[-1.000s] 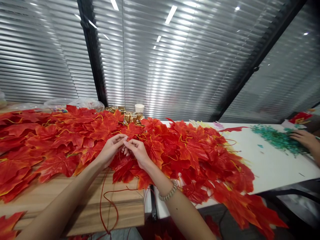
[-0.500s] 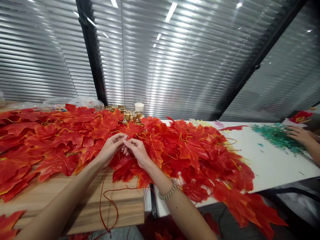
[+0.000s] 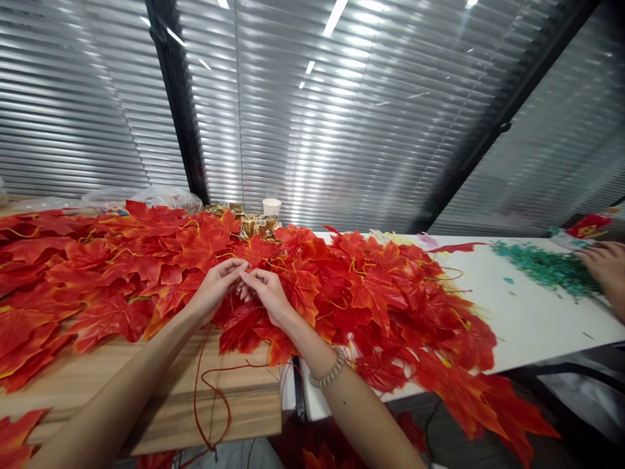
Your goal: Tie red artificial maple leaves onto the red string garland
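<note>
My left hand [image 3: 219, 286] and my right hand [image 3: 263, 292] meet at the fingertips above a heap of red artificial maple leaves [image 3: 378, 290]. Both are closed in a pinch, the fingers curled inward. Whatever lies between the fingertips is too small and hidden to make out. A thin red cord [image 3: 225, 407] loops over the wooden board and rises towards the underside of my left hand, where its end is lost from sight. Leaves lie right behind and below both hands.
Gold wrapped packets [image 3: 258, 226] and a white paper cup [image 3: 271, 207] stand behind the leaves, near clear plastic bags [image 3: 168, 197]. The wooden board [image 3: 254, 407] adjoins a white table [image 3: 532, 326]. There, another person's hand [image 3: 608, 264] touches green shredded material [image 3: 547, 266].
My two hands keep almost the same place and pinch. The other person's hand at the right has shifted further right over the green material. The view has tilted very slightly.
</note>
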`<state>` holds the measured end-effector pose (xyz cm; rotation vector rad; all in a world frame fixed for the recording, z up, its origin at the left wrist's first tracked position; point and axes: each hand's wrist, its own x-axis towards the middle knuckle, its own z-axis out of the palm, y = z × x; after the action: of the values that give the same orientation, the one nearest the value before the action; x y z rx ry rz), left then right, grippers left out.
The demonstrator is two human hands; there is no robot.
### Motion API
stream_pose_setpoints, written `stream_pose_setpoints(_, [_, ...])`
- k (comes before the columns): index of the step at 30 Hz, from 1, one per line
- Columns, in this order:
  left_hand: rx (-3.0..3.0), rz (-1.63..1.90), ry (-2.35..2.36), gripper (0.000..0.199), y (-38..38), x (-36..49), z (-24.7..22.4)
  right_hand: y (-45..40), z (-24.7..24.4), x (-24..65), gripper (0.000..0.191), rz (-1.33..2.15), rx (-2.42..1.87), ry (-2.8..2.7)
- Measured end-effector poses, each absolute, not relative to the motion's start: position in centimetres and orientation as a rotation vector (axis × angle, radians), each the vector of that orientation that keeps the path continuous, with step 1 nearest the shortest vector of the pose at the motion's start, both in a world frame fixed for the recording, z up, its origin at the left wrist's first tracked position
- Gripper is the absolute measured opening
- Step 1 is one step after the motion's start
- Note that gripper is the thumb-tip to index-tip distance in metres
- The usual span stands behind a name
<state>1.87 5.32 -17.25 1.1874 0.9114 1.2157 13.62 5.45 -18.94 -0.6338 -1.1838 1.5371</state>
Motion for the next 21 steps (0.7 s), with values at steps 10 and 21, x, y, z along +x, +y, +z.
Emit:
stream_pose_setpoints(10, [1.197, 1.204, 0.904, 0.021, 5.36, 1.93, -17.32, 5.45, -19.00, 13.64, 0.028, 1.534, -0.633, -1.194])
stream_pose_setpoints(21, [1.221, 1.186, 0.902, 0.019, 5.29, 1.99, -17.26, 5.35, -18.88, 13.60, 0.031, 1.523, -0.661, -1.205])
